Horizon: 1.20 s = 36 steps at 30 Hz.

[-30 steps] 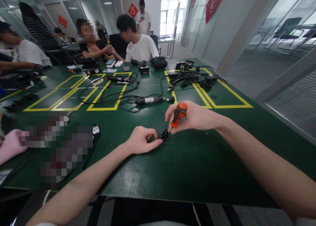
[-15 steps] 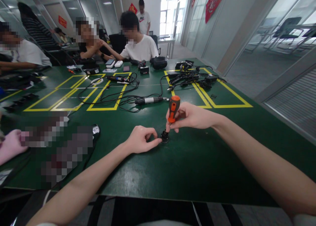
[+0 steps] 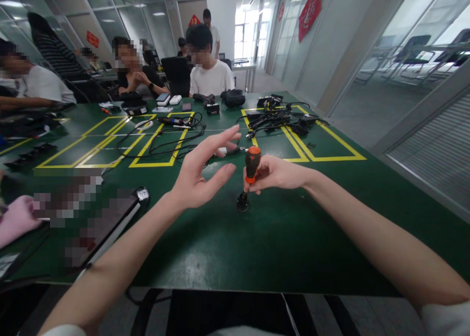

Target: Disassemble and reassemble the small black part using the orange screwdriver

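Beyond, cables [image 3: 301, 126] lie tangled; left fingers [image 3: 219, 138] spread wide, right fingers [image 3: 261, 183] grip the screwdriver [image 3: 253, 162].

The screwdriver with a stubby orange and dark-grey handle [image 3: 252, 165] looks like smooth moulded plastic, the grey duller than the orange. Just beneath it, a small black round part [image 3: 242, 203] has faint shine; metal or plastic cannot be told. All around it spreads a smooth dark-green tabletop [image 3: 293, 248], glossy enough to mirror light. Beyond the screwdriver run black plastic-sheathed cables [image 3: 301, 127]; far left of it lies soft pink cloth [image 3: 22, 221].
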Available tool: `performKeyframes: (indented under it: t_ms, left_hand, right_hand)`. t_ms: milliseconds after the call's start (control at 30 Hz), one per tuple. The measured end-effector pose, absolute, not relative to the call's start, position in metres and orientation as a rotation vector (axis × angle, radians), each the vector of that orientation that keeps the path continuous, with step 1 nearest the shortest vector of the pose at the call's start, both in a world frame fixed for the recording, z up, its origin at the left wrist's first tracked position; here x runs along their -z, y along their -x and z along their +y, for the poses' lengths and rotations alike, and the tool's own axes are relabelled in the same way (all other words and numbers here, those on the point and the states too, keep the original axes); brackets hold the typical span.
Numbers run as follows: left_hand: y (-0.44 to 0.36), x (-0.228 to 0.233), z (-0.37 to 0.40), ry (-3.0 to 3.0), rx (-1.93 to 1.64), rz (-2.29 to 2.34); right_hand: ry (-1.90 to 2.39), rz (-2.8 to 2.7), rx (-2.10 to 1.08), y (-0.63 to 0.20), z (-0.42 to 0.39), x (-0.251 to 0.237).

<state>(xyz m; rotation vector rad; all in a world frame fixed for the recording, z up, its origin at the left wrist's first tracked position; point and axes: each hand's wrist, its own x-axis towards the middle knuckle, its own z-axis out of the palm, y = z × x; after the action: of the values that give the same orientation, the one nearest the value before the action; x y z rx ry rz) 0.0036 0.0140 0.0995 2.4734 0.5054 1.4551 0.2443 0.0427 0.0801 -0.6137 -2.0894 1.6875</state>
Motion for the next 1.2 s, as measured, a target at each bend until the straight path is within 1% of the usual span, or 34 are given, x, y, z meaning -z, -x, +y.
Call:
performKeyframes:
  t_ms: [100, 167, 233, 333, 500, 633, 800, 1000, 1200]
  left_hand:
    - [-0.019, -0.125, 0.012, -2.562, -1.342, 0.445]
    - [-0.028, -0.132, 0.010, -2.637, -1.236, 0.403]
    - [-0.034, -0.134, 0.010, -2.677, -1.171, 0.403]
    - [-0.036, -0.133, 0.013, -2.705, -1.175, 0.434]
    - [-0.035, -0.135, 0.017, -2.818, -1.229, 0.448]
    - [-0.037, -0.134, 0.013, -2.945, -1.139, 0.550]
    - [-0.042, -0.137, 0.002, -3.016, -1.041, 0.698]
    - [-0.045, -0.147, 0.004, -2.988, -0.808, 0.699]
    - [-0.049, -0.142, 0.017, -2.911, -0.802, 0.628]
  right_hand:
    - [0.623, -2.081, -1.682, -0.245, 0.043, -0.078]
    - [0.642, -2.091, -1.675, -0.245, 0.043, -0.077]
    - [0.660, -2.105, -1.667, -0.246, 0.043, -0.077]
    - [0.669, -2.134, -1.618, -0.245, 0.042, -0.078]
    - [0.632, -2.281, -1.379, -0.241, 0.039, -0.072]
    - [0.716, -2.404, -1.468, -0.242, 0.032, -0.055]
    - [0.857, -2.293, -1.370, -0.247, 0.015, -0.035]
    - [0.990, -2.235, -1.126, -0.251, 0.001, -0.021]
    - [1.097, -2.254, -0.748, -0.249, -0.007, -0.010]
